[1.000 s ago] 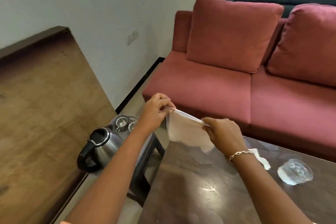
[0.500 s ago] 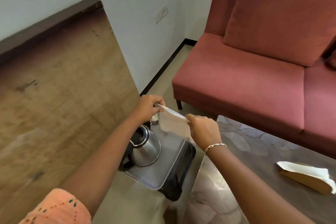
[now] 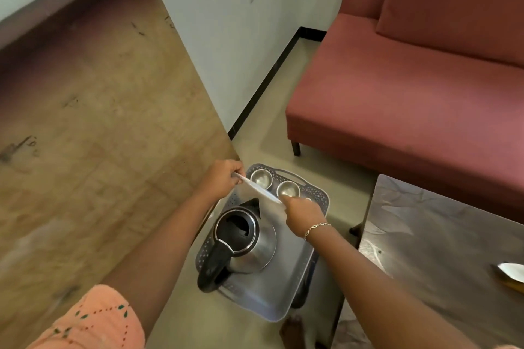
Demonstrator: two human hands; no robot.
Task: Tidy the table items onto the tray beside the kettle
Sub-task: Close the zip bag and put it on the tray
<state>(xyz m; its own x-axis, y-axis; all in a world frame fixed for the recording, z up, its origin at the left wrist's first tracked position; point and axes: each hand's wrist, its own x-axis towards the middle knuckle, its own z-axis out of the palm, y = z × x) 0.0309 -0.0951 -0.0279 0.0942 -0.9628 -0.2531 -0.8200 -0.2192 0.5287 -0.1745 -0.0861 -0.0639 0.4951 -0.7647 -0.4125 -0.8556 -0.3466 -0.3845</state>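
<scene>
A thin white plastic bag (image 3: 259,189) is stretched between my left hand (image 3: 222,177) and my right hand (image 3: 302,214), each pinching one end of its top edge. It hangs over the grey perforated tray (image 3: 272,289), just beyond the steel kettle (image 3: 246,238) and in front of two small steel cups (image 3: 262,178). The kettle stands on the tray with its black handle toward me. Most of the bag is seen edge-on, and I cannot tell what is inside it.
The dark glossy table (image 3: 442,252) lies to the right with a paper packet (image 3: 510,273) at its right edge. A red sofa (image 3: 397,99) stands beyond. A large wooden panel (image 3: 93,127) fills the left, close to the tray.
Both hands carried the bag left from above the table to above the tray and lower. The view tilted down, so the kettle and tray now sit central.
</scene>
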